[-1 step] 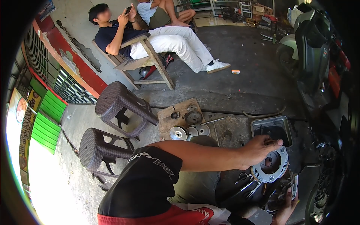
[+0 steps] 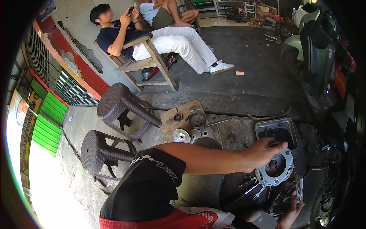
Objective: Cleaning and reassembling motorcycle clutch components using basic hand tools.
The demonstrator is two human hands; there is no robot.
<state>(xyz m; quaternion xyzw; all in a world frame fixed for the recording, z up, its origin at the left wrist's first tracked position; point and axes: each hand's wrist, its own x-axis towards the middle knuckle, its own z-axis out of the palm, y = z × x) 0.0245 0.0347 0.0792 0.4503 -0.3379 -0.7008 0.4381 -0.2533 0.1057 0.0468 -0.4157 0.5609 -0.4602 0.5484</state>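
Note:
My left hand [image 2: 265, 153] reaches in from the left, its fingers closed on the upper rim of a round metal clutch plate [image 2: 261, 176]. The plate is a silver ring with bolts and a dark opening, tilted up on edge. Lower down, my right hand [image 2: 291, 212] is closed around a grimy grey piece [image 2: 280, 200], whose kind I cannot make out. Just left of the plate lie scissors [image 2: 247, 181] and several silver hand tools [image 2: 258, 191]. My right hand's fingers are partly hidden by what it holds.
A metal basin [image 2: 292, 129] stands beyond my left hand. Shiny pulley discs [image 2: 181, 136] and a T-handle wrench [image 2: 219, 128] lie near a wooden board [image 2: 167, 118]. Two brown stools [image 2: 118, 95] are at left, a scooter [image 2: 320, 53] at right. A person [image 2: 175, 42] sits in a wooden chair.

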